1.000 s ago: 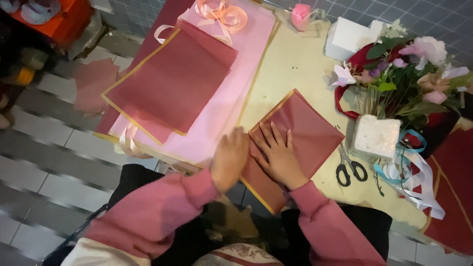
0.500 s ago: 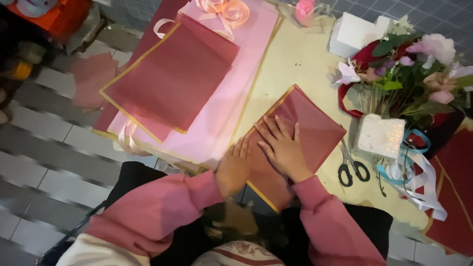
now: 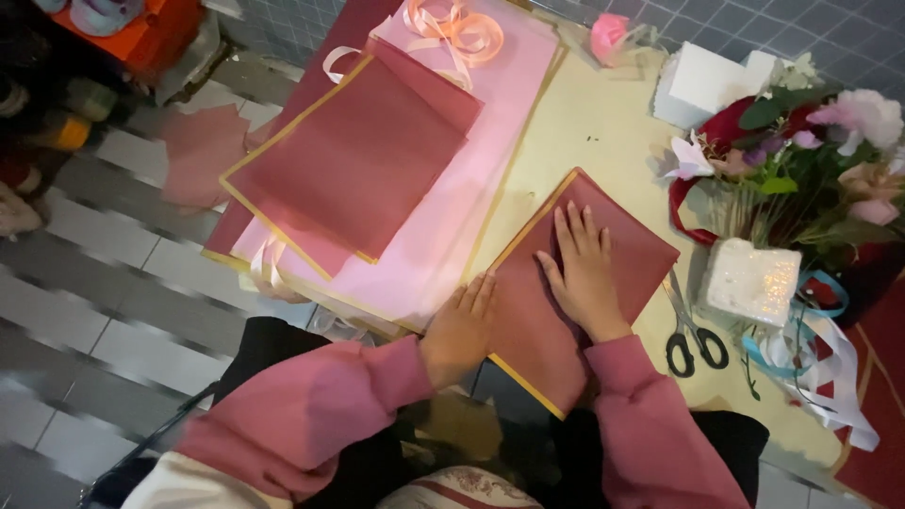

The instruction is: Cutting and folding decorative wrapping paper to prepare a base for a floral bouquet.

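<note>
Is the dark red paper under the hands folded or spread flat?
Folded, it seems: the dark red paper looks doubled, with both hands pressing it flat.

both hands, left hand [image 3: 459, 328] and right hand [image 3: 583, 267], flat on folded maroon paper [image 3: 584, 283] beside scissors [image 3: 695, 337]

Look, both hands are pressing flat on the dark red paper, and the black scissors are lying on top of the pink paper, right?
Not quite. The head view shows the scissors lying on the bare yellowish table, right of the dark red paper, not on the pink paper. The left hand and right hand do press flat on it.
</note>
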